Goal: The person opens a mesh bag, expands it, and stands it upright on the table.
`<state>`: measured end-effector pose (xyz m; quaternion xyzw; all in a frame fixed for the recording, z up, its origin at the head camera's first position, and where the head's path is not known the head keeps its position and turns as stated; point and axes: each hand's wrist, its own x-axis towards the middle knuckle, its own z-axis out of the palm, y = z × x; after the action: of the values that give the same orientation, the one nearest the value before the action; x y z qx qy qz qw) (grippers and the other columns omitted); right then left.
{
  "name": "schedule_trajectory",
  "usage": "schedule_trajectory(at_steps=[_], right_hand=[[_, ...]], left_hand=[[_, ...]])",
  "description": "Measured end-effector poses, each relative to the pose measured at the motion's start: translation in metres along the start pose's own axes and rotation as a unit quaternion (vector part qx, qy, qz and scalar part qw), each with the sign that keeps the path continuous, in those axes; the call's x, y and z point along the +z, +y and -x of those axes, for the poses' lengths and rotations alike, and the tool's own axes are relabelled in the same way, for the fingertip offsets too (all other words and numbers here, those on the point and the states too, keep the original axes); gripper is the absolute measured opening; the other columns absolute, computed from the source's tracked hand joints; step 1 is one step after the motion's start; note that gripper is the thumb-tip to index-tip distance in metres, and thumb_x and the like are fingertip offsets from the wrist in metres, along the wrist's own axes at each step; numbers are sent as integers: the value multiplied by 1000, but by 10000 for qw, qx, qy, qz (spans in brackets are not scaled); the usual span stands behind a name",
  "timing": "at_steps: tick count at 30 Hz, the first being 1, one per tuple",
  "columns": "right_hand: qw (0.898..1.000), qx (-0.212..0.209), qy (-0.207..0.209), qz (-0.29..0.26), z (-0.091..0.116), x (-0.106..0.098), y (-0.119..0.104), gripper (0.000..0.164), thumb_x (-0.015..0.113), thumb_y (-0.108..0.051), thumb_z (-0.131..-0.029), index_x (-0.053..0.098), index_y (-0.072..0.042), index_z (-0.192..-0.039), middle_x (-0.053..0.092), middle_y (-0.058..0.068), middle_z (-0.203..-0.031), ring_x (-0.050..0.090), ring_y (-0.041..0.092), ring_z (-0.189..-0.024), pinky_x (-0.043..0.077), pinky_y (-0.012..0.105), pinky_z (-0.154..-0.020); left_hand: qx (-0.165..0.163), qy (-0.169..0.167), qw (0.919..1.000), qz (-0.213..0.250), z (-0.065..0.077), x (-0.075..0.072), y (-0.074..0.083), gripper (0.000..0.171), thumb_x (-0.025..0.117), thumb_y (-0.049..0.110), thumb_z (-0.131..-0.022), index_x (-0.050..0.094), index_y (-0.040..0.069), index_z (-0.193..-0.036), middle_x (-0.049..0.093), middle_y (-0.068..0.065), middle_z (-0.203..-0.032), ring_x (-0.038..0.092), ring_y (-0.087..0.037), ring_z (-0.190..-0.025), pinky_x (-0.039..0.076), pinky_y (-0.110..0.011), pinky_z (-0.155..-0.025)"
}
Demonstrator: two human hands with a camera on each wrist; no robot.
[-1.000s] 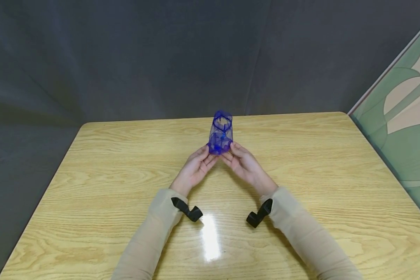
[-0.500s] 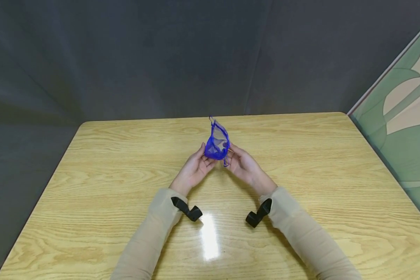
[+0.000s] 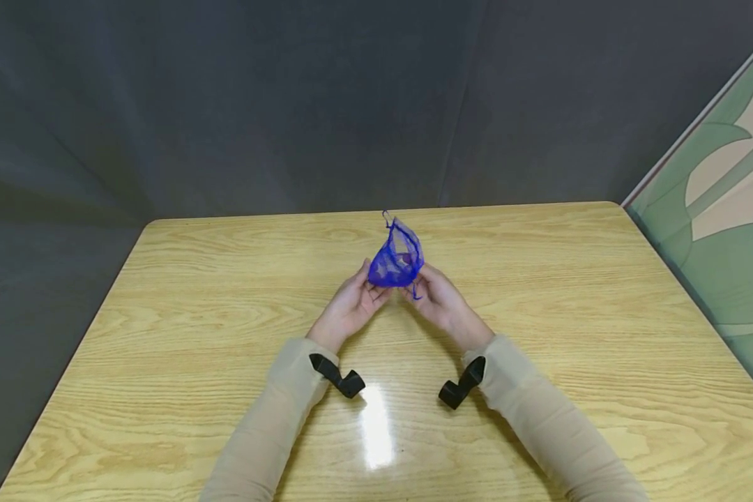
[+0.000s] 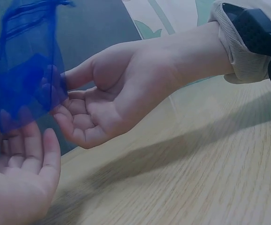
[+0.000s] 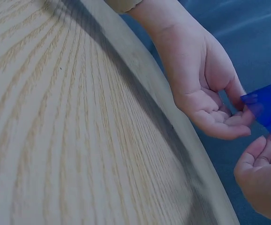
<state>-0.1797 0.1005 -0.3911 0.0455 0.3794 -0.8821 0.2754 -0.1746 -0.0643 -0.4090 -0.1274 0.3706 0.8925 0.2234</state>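
Observation:
A sheer blue drawstring pouch (image 3: 385, 270) is held up off the table between both hands, its gathered mouth upward and gaping toward the head camera. My left hand (image 3: 349, 307) pinches a lower left corner of it between thumb and fingers. On the other side my right hand (image 3: 444, 300) grips the lower right edge, its thumb at the mesh and fingertips showing through from behind in the left wrist view. A cord loop sticks up from the pouch's top, and another cord end dangles beside the right fingers. Only a corner of the pouch (image 5: 268, 105) shows in the right wrist view.
The wood-grain table (image 3: 194, 335) lies beneath the hands, with a bright light reflection near its front middle. A dark curtain (image 3: 301, 104) hangs behind its back edge. At the right stands a panel (image 3: 728, 244) with a green leaf pattern. Black wrist mounts (image 3: 345, 382) sit over the sleeves.
The pouch, earlier stretched away from me with its mouth at the far end, has flopped and twisted, its cords swinging out; it then shifted slightly right. Both hands keep hold and barely move.

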Motion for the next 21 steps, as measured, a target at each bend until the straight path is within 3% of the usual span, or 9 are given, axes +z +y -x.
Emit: schedule_trajectory(at_steps=[5,10,16,18,21], right_hand=[[9997,-108,160,126,0,-2,0,41,31,-19,-105,63,-17,-79,64,-8,-71,55,3,-69,44,18,-79],[9998,-140,153,41,1,-2,-1,42,33,-20,-105,67,-17,-82,68,-7,-76,59,3,-73,46,18,-81],[9994,-250,212,53,3,0,-1,38,36,-24,-104,68,-17,-85,70,-6,-76,61,3,-69,50,15,-69],[9994,-280,220,27,3,1,-2,36,37,-25,-103,67,-17,-86,70,-5,-77,62,4,-70,51,16,-69],[9988,-309,382,9,5,3,-3,33,39,-23,-103,68,-17,-88,72,-5,-81,65,4,-75,53,16,-74]], left_hand=[[19,-83,9998,-176,1,0,0,29,39,38,-100,59,17,-96,69,5,-85,64,-6,-84,44,-26,-99],[113,-154,9994,-276,3,0,-1,19,43,29,-100,59,18,-97,69,6,-84,63,-3,-83,48,-22,-91],[63,-166,9996,-202,2,-1,-1,22,39,31,-101,57,17,-99,68,6,-83,63,-3,-83,49,-20,-86],[3,-178,9997,-177,1,-1,0,25,38,34,-101,57,17,-98,68,6,-82,63,-4,-82,48,-22,-89],[-159,-303,9993,-126,2,-1,1,33,36,44,-98,56,18,-99,67,7,-85,62,-5,-85,41,-28,-103]])
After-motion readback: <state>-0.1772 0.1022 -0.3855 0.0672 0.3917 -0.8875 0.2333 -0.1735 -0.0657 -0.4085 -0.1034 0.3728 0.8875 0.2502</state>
